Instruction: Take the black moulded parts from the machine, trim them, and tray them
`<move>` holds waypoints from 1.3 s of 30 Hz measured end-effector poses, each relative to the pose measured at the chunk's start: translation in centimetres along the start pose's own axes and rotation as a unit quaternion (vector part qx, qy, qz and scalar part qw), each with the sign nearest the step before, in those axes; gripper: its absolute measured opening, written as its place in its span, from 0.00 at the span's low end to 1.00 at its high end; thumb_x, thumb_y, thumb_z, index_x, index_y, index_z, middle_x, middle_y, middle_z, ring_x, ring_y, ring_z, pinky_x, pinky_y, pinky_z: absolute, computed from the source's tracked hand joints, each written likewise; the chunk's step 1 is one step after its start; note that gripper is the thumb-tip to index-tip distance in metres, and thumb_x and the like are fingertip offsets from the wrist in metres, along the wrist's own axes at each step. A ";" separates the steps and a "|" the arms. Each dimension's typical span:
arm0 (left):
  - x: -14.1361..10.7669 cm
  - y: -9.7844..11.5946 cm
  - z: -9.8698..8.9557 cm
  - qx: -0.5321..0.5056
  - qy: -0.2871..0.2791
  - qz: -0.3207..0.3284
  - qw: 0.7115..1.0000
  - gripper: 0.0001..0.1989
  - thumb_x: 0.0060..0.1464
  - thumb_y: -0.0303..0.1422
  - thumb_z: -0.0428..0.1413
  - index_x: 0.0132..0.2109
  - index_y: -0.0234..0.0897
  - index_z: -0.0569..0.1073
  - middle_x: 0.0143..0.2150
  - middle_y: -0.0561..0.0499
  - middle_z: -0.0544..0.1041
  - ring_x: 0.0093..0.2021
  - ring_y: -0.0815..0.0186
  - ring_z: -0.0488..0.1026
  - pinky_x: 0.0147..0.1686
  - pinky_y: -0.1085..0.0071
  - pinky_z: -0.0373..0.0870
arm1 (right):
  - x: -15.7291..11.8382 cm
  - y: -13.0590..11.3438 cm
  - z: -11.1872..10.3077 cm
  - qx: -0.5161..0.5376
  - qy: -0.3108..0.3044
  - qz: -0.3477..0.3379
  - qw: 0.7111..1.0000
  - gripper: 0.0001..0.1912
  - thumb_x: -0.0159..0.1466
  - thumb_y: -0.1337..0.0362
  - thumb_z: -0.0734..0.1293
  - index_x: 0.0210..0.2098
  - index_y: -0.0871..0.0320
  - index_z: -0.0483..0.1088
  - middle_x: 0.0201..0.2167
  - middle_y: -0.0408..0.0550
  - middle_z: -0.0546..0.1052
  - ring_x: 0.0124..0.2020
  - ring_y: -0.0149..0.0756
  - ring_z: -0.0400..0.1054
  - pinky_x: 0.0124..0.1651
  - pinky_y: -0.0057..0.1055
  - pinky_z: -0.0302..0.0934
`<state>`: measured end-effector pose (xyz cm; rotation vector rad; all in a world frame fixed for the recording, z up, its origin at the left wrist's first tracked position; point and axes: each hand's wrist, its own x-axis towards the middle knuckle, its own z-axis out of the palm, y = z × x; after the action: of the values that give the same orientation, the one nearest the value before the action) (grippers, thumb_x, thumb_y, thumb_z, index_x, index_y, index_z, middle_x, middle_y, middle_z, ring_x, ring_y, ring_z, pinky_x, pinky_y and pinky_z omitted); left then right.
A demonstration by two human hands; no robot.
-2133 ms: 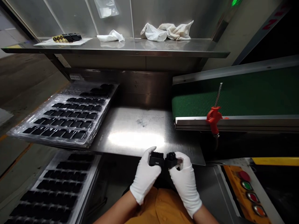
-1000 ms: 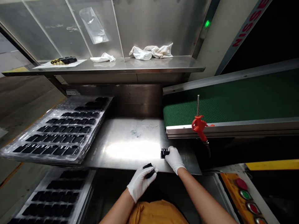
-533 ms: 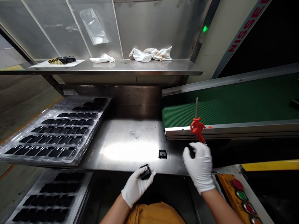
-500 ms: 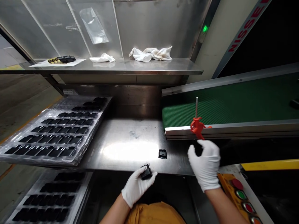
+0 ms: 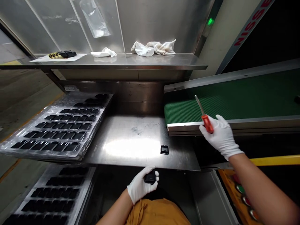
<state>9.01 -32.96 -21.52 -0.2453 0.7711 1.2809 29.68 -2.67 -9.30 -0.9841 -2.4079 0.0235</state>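
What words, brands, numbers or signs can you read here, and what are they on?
"NISSE": red lettering on the slanted machine panel, perhaps cut off by the picture's top edge.
Too small to read: the pale label near the upper tray's far edge.
Nothing else is legible.

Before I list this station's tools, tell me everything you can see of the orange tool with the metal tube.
The orange tool has a plastic-looking body and a thin, straight, silvery tube. The gloved right hand grips the body and hides much of it, so its full shape cannot be made out. It is tilted, the tube pointing up and toward picture left. In view, it overlaps the green belt and metal rail; contact with either cannot be told.
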 end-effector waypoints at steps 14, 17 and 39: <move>5.6 -3.3 -10.2 0.203 0.242 -0.067 0.946 0.07 0.51 0.34 0.57 0.30 0.35 0.69 0.24 0.54 0.69 0.23 0.74 0.66 0.26 0.78 0.64 | -14.8 -11.3 5.6 -0.001 -0.655 -0.124 0.745 0.13 0.50 0.64 0.64 0.35 0.58 0.74 0.32 0.55 0.79 0.34 0.53 0.74 0.32 0.37 0.61; 5.8 -4.3 -11.2 0.241 0.237 -0.091 0.937 0.10 0.52 0.36 0.57 0.28 0.34 0.69 0.21 0.54 0.68 0.20 0.73 0.62 0.22 0.77 0.61 | -15.6 -11.7 7.3 -0.031 -0.658 -0.136 0.740 0.15 0.50 0.66 0.63 0.37 0.60 0.74 0.33 0.59 0.79 0.36 0.56 0.74 0.33 0.39 0.61; 6.0 -4.8 -12.7 0.188 0.269 -0.078 0.942 0.10 0.48 0.33 0.62 0.30 0.36 0.68 0.24 0.58 0.63 0.22 0.76 0.59 0.25 0.78 0.64 | -13.5 -12.9 7.9 -0.048 -0.663 -0.152 0.731 0.16 0.51 0.64 0.65 0.38 0.61 0.75 0.34 0.58 0.79 0.36 0.53 0.75 0.34 0.38 0.64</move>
<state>9.13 -36.97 -35.79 -0.3435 1.4161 0.8948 25.55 -19.62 -19.67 -0.6056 -3.8791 0.7237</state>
